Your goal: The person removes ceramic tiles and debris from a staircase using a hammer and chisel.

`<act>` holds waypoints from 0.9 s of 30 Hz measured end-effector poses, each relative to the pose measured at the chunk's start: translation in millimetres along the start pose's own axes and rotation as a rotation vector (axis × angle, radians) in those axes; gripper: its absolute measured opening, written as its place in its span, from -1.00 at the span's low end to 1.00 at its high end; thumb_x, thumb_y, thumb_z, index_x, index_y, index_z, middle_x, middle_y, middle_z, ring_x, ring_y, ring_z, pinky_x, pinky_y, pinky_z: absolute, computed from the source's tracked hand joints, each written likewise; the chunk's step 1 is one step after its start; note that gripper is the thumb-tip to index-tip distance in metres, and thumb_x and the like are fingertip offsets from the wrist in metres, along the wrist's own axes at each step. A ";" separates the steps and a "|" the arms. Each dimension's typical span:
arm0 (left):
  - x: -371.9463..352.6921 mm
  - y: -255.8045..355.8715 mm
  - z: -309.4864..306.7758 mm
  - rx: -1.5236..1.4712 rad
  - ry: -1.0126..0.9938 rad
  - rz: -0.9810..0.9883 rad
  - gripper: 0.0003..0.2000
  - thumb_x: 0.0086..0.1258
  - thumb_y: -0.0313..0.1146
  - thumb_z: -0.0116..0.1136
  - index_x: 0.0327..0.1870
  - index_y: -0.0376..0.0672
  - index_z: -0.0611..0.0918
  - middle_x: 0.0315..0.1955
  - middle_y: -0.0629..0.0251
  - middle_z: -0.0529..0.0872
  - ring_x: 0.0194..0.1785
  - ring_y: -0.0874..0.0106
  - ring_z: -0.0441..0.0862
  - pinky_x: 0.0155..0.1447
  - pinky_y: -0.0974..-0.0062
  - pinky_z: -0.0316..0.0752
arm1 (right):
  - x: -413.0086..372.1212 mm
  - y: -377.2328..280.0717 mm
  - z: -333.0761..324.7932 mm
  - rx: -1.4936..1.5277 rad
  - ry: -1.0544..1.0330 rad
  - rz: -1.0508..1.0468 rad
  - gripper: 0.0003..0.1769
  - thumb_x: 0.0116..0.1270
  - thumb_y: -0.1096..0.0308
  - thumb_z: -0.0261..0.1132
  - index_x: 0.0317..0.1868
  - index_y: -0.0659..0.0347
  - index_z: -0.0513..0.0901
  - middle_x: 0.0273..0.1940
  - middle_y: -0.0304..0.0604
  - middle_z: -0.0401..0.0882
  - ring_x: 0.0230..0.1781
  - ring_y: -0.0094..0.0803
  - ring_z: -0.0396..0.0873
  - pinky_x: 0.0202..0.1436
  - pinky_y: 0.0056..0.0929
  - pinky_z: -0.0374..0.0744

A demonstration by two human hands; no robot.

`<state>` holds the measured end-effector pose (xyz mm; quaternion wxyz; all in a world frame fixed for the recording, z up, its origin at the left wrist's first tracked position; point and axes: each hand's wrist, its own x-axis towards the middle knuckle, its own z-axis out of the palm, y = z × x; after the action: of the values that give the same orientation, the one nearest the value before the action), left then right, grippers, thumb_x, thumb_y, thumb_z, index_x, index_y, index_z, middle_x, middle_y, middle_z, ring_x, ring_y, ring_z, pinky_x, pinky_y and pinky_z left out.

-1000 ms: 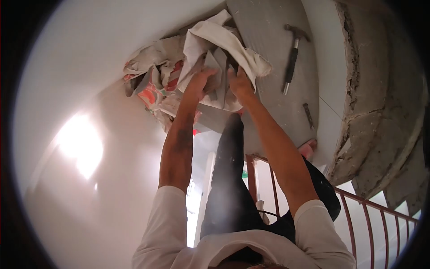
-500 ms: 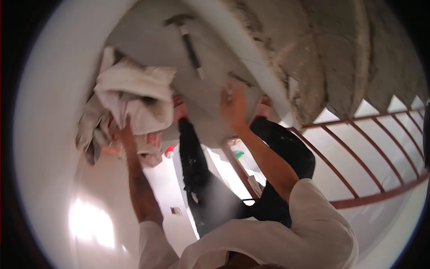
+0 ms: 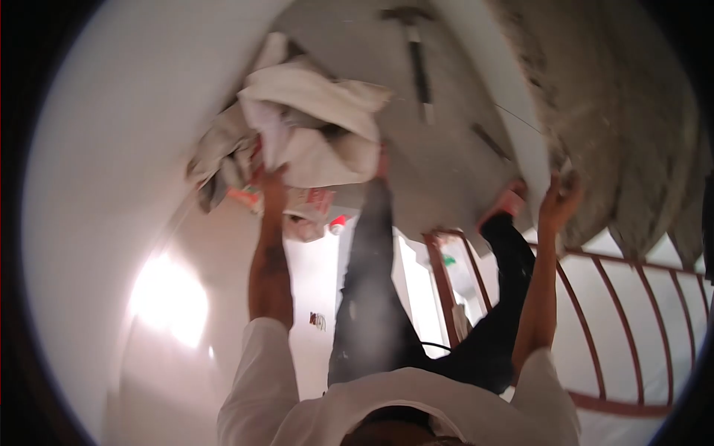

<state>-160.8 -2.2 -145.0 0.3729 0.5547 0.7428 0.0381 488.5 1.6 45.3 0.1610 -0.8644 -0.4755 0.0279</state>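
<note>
The right hand (image 3: 558,205) has swung well out to the right of the pale sack (image 3: 320,160), leaving only the left at it.
The left hand (image 3: 273,192) touches the sack's near edge, grip unclear; the right's fingers look half-curled, contents unreadable.

Bright glare on lower-left wall (image 3: 167,301); floor (image 3: 446,156) dimmer. My hands (image 3: 559,199) motion-blurred. Edges curved, corners black.

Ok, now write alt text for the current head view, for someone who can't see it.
A person's left hand is at the lower edge of crumpled pale fabric; the blurred right hand is out to the side, near a rough surface. A hammer lies on the grey floor.
</note>
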 end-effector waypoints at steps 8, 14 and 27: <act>-0.9 109.3 -37.6 -0.791 0.065 -0.342 -0.49 0.13 -0.50 0.22 0.20 -0.34 0.57 -0.01 0.21 0.70 0.03 0.35 0.63 0.13 0.45 0.49 | -122.7 -339.8 109.4 0.639 -0.915 -0.300 -0.39 0.28 0.33 0.37 0.30 0.25 0.39 0.22 0.14 0.40 0.19 0.11 0.45 0.23 -0.10 0.46; 3.3 91.6 -51.2 -0.516 0.087 -0.338 -0.43 0.17 -0.50 0.13 0.31 -0.35 0.48 0.04 0.02 0.69 0.07 0.27 0.64 0.18 0.42 0.46 | -133.3 -362.6 171.7 0.105 -0.479 -0.523 -0.23 0.18 0.30 0.44 0.40 0.06 0.34 0.25 0.06 0.36 0.32 0.10 0.31 0.24 0.12 0.37; 31.1 104.7 -10.8 0.383 0.420 0.224 -0.64 0.31 -0.42 0.18 0.10 -0.36 0.53 -0.26 -0.04 0.63 -0.27 0.14 0.56 -0.18 0.34 0.49 | -97.7 -359.0 210.2 0.335 -0.755 0.047 -0.74 0.52 0.31 0.10 -0.01 0.36 0.54 -0.14 0.28 0.60 -0.07 0.21 0.59 -0.02 0.00 0.50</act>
<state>-87.2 68.1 -103.9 0.0933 0.6735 0.7315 0.0520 100.9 151.4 -54.4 0.1132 -0.7660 -0.4701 0.4237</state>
